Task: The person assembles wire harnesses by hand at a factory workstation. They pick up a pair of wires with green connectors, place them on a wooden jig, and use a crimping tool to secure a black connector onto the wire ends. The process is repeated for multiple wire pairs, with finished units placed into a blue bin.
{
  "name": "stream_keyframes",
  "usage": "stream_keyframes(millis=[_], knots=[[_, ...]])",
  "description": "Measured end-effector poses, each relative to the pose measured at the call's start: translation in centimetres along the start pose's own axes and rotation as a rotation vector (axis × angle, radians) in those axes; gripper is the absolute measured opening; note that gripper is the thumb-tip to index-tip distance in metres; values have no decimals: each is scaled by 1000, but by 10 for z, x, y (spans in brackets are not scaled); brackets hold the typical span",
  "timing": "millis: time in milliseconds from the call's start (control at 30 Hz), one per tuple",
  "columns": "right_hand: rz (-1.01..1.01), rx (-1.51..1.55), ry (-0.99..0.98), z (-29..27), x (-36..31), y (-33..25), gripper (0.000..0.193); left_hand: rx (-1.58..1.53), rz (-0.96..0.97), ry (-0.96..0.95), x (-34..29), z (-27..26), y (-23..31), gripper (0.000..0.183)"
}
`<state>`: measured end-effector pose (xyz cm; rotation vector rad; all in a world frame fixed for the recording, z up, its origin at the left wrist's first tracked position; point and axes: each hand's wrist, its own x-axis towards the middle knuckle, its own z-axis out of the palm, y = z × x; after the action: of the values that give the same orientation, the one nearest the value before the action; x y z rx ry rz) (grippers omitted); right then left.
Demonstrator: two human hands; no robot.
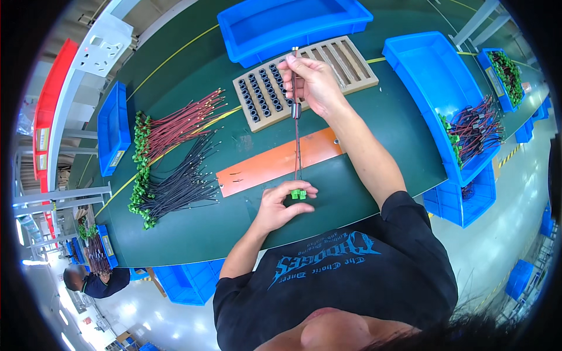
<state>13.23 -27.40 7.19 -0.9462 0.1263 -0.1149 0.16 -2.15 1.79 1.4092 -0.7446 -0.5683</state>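
Note:
A pair of thin wires [298, 143], dark red and black, is stretched between my two hands. Close to the belly, my left hand [274, 209] is closed round its lower end, where two small green connectors [298, 194] show between fingers and thumb. Higher up, my right hand [319, 82] pinches the wires near their pale metal tips [295, 50]. Just below the right fingers, a black cylindrical sleeve [296, 110] sits around the wires. Behind that hand lies a slotted tan tray [364, 83], with rows of black rings [249, 100] in its left slots.
On the left lie bundles of red wires [181, 120] and black wires [184, 182] with green connectors. An orange strip [257, 167] crosses the green table. Blue bins stand at the back [293, 44], left [113, 137] and right [404, 64], the right one holding wire assemblies [477, 134]. Another person [105, 285] is at far left.

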Motion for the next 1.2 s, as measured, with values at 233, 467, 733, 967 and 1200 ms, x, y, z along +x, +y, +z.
stream_keyframes(millis=[233, 467, 733, 967, 1200], knots=[[30, -52, 53, -7, 9, 12, 33, 116, 104, 45, 11, 10, -12, 30], [62, -83, 57, -8, 12, 18, 31, 0, 26, 148, 5, 18, -23, 26], [146, -91, 46, -6, 9, 39, 31, 17, 55, 15, -2, 19, -17, 25], [160, 221, -89, 26, -18, 27, 29, 317, 277, -79, 5, 5, -8, 37], [173, 274, -232, 70, -58, 18, 30, 295, 444, 472, 1, -8, -17, 53]])
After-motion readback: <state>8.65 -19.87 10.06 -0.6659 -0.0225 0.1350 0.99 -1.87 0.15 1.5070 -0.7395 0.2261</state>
